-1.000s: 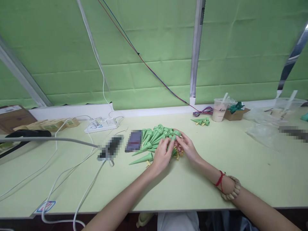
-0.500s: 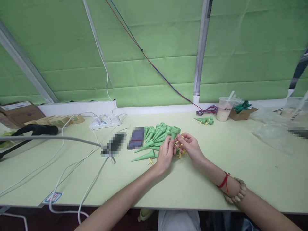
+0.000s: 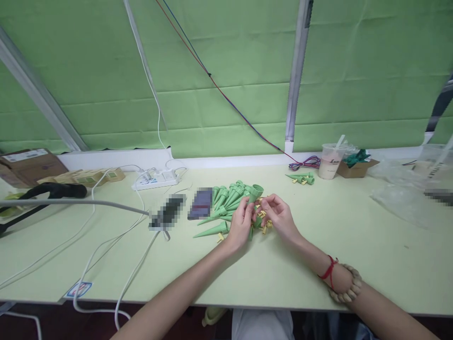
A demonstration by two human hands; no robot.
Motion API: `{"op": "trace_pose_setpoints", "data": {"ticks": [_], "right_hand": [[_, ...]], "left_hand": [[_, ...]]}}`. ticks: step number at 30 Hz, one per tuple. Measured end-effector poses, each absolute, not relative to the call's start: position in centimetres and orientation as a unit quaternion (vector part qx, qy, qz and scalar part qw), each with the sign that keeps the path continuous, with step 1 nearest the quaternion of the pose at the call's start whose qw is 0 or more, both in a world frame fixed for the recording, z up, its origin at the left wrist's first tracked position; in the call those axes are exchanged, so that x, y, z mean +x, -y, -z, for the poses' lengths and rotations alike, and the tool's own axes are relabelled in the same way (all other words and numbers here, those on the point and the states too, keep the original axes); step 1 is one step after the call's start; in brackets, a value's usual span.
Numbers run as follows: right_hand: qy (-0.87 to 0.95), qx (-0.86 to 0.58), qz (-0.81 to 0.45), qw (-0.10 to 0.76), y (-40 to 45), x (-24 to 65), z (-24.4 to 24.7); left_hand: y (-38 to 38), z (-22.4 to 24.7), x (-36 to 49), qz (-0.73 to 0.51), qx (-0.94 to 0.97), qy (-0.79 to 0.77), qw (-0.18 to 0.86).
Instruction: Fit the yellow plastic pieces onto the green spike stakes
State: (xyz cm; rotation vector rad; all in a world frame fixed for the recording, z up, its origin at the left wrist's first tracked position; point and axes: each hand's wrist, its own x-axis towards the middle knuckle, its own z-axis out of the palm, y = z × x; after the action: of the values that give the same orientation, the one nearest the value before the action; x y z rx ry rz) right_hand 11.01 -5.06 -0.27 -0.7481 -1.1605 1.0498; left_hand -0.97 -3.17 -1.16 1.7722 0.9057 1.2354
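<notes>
My left hand (image 3: pixel 241 225) is closed around a green plant watering spike (image 3: pixel 255 191), whose wide open end tilts up and away from me. Close on its right, my right hand (image 3: pixel 281 217) pinches at a small yellow valve (image 3: pixel 259 200) beside the spike; the fingers partly hide it. Behind and left of the hands lies a heap of green spikes (image 3: pixel 233 196). Several loose yellow valves (image 3: pixel 265 226) lie on the table between and below the hands. One single spike (image 3: pixel 212 230) lies left of my left hand, with a yellow valve (image 3: pixel 221 237) near it.
A blurred purple item (image 3: pixel 200 204) and a blurred black item (image 3: pixel 168 211) lie left of the heap, near cables and a power strip (image 3: pixel 157 179). A few spikes (image 3: pixel 304 178), a drink cup (image 3: pixel 330 161) and a small cardboard box (image 3: pixel 356 169) stand at the back right.
The spike in my left hand has tilted and shifted slightly left and down. My right hand has turned a little, its fingers still close to the spike.
</notes>
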Motion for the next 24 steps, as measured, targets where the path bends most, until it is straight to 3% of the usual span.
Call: {"op": "trace_pose_setpoints", "data": {"ticks": [8, 24], "right_hand": [[0.502, -0.39, -0.405, 0.657, 4.47, 11.77, 0.38], [0.385, -0.389, -0.526, 0.651, 4.7, 11.62, 0.43]], "left_hand": [[3.62, 0.79, -0.89, -0.46, 0.701, -0.334, 0.431], [3.3, 1.2, -0.58, -0.445, 0.704, -0.333, 0.442]]}}
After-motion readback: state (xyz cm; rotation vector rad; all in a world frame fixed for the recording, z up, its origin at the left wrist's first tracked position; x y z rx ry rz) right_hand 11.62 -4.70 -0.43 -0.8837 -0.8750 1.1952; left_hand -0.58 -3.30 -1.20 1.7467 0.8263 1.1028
